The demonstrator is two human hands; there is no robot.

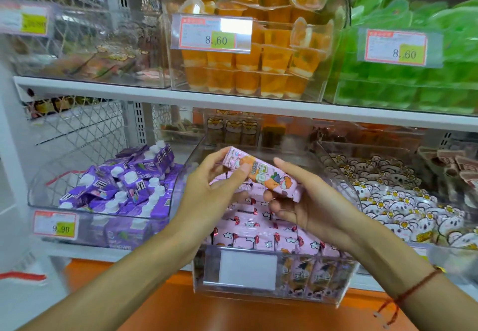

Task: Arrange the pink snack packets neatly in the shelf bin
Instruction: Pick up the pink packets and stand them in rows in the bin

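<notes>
Most pink snack packets (pixel 258 223) already lie in rough rows in the clear shelf bin (pixel 333 283), so we judge the task well along — one pink packet (pixel 261 173) is not yet placed. It is held tilted above the bin's middle: left hand (pixel 209 193) pinches its far-left end, right hand (pixel 307 206) grips its near-right end. Placing and squaring remain.

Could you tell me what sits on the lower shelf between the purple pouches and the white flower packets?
In the head view, the clear bin of pink packets sits between purple pouches and flower packets.
</notes>
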